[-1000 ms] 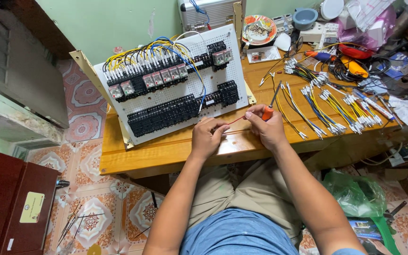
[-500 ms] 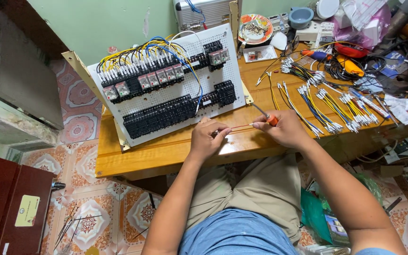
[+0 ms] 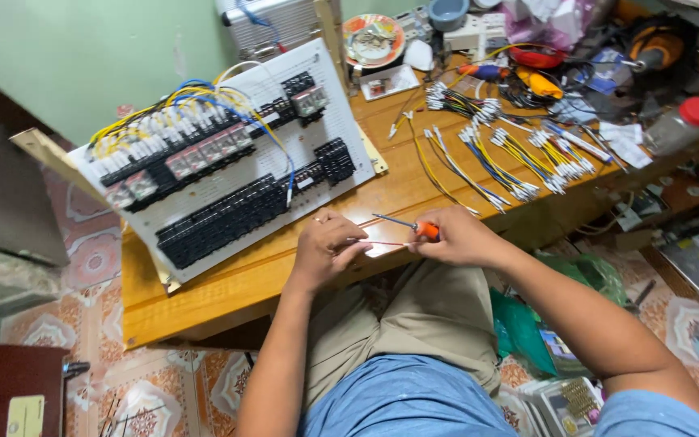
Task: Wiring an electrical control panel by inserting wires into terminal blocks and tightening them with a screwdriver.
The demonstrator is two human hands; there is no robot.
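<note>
Since the earlier frames the two hands have stayed together at the front edge of the bench (image 3: 204, 311), with the screwdriver now angled a little more toward the panel. The right hand (image 3: 463, 237) is closed around a screwdriver (image 3: 410, 226) with an orange handle, its thin shaft pointing left and slightly away from the person. The left hand (image 3: 327, 247) pinches one end of a thin red wire (image 3: 378, 243) between thumb and fingertips; the wire runs across to the right hand, just below the screwdriver shaft, and whether the right fingers also grip it cannot be told. Both hands rest over the front edge, near the middle of the bench. Behind the left hand a white wiring panel (image 3: 228, 174) leans tilted on the bench, carrying rows of black terminal blocks, relays and blue and yellow wires. Toward the right back of the bench lie bundles of cut wires (image 3: 495, 150) with white ends, and a patterned plate (image 3: 372, 39) stands near the back edge.
</note>
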